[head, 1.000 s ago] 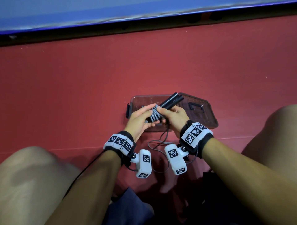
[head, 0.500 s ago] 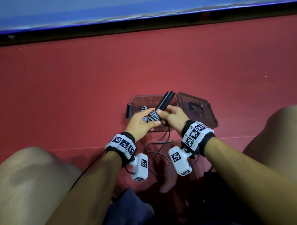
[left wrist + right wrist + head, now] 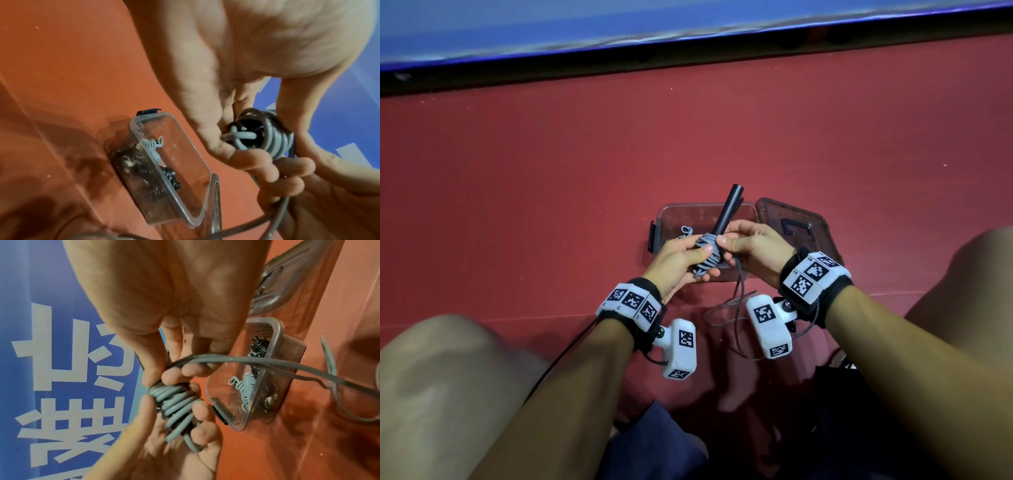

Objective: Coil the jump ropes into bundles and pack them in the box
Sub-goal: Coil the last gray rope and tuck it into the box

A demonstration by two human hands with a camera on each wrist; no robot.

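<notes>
A grey jump rope coil (image 3: 707,255) is wound round the lower end of its black handles (image 3: 727,214), which stick up and away over the box. My left hand (image 3: 688,258) grips the coil from the left, thumb on top. From the right, my right hand (image 3: 736,244) pinches the coil's upper end (image 3: 174,404). The loose rope tail (image 3: 738,298) runs across its fingers and hangs to the floor. The clear plastic box (image 3: 659,219) sits open just beyond the hands. It holds a grey rope bundle (image 3: 152,146) and a dark one (image 3: 170,177).
The box's clear lid (image 3: 794,222) with a black handle lies on the red floor right of the box. A blue barrier (image 3: 619,27) runs along the far side. My knees flank the hands on both sides.
The handles have swung from pointing up-right to nearly straight away from me as both hands turned the bundle. The loose tail on the floor has shifted.
</notes>
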